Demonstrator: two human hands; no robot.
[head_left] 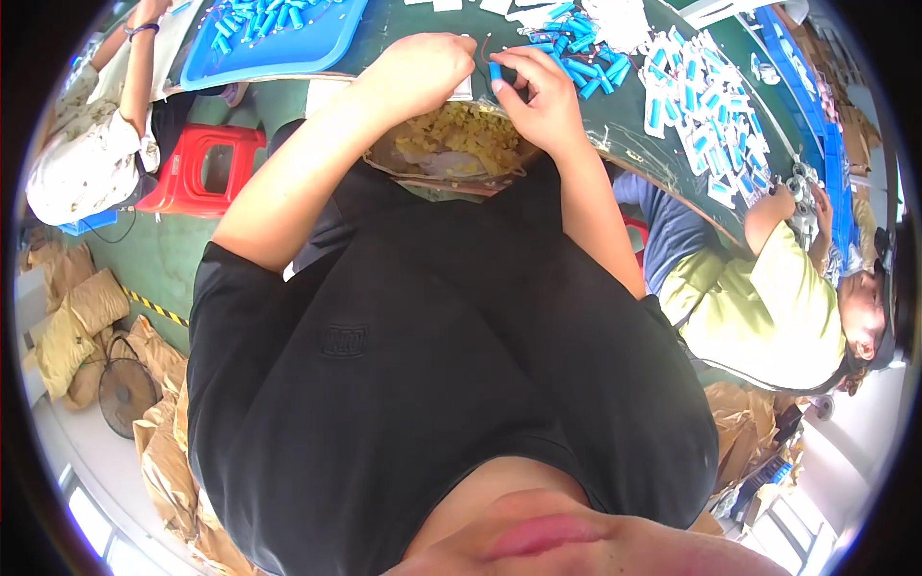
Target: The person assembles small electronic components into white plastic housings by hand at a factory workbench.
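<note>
At the table's near edge, my right hand point(543, 101) pinches a small blue cylindrical battery point(496, 72) between thumb and fingers. A thin dark reddish wire point(484, 46) rises at its upper end. Just to the left, my left hand point(427, 72) is closed with its fingertips close to the wire; what they grip, if anything, is hidden. Beyond my right hand lies a loose pile of similar blue batteries point(581, 67). A blue tray point(327, 43) at the far left holds several more.
Under the table edge, before my body, is an open container of yellow bits point(451, 139). Many white-and-blue wrapped batteries point(706, 110) spread over the green table point(615, 120) at right. A co-worker in yellow-green point(768, 298) sits right, another person point(91, 163) left beside a red stool point(206, 168).
</note>
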